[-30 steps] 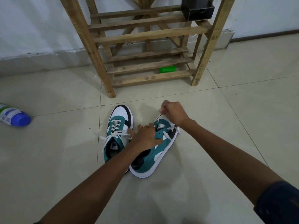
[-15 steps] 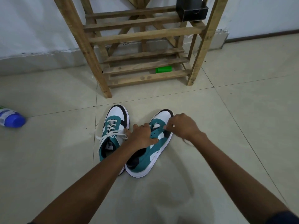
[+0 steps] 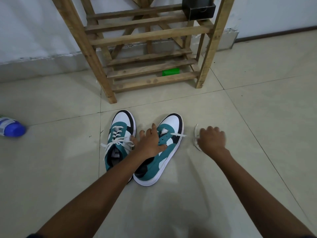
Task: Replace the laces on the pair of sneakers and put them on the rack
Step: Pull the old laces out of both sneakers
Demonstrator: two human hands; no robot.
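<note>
Sneakers are sitting side by side on the tiled floor [image 3: 223, 186], toes pointing toward a wooden rack [image 3: 149, 35] that is standing against the wall. That rack is carrying a black box [image 3: 199, 7] on an upper slat and a green cylinder [image 3: 170, 72] down by its lowest slats. The left sneaker [image 3: 120, 133] is lying fully laced, its white bow spreading over the tongue. The right sneaker [image 3: 164, 152] is showing bare eyelets along most of its teal upper, with one loose white lace [image 3: 177, 134] end trailing across its outer edge. The left hand [image 3: 150, 143] is pressing down on this shoe's collar with fingers spread and fairly straight, gripping nothing. The right hand [image 3: 211, 140] is hovering just beside the shoe over the floor, fingers curling around a stretch of white lace that is sticking out on its near side; motion blur is softening it. A blue-capped bottle [image 3: 11, 127] is lying at the far left edge.
</note>
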